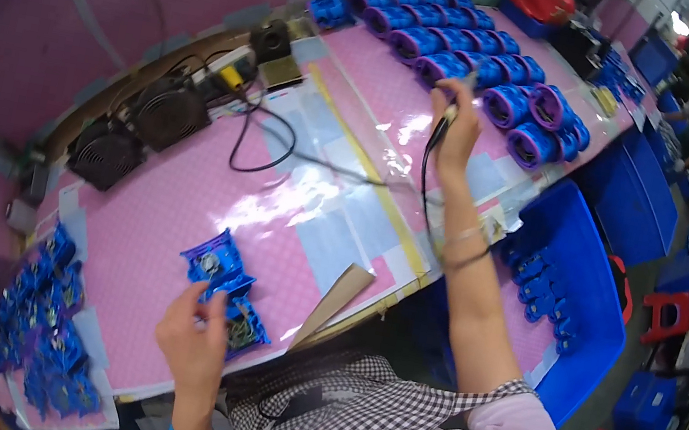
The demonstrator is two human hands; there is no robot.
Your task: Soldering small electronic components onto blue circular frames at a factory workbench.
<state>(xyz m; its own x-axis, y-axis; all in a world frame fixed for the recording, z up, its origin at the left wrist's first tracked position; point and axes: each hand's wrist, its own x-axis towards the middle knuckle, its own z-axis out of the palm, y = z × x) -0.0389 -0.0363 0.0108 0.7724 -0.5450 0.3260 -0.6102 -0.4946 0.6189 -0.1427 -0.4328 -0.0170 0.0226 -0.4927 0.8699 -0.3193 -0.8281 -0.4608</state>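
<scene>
On the pink mat in front of me lies a blue plastic housing (pixel 218 263), split into two joined halves, with a round metal part in one and wiring in the other (pixel 245 326). My left hand (pixel 194 338) is right beside it, fingers loosely bent and apart, with nothing visible between them. Raised to the right, my right hand (pixel 459 129) closes around a slim corded tool that looks like a soldering iron (pixel 447 115). Its black cord hangs along my forearm. The tool's tip is blurred against the rows of blue housings.
Rows of finished-looking blue units (pixel 449 40) fill the far right bench. Two black fans (pixel 169 110) stand at the back left, near a loose cable (pixel 260 171). Blue parts are piled at left (pixel 48 329). A blue bin (pixel 588 322) holds more parts; cardboard (pixel 337 301) lies at the edge.
</scene>
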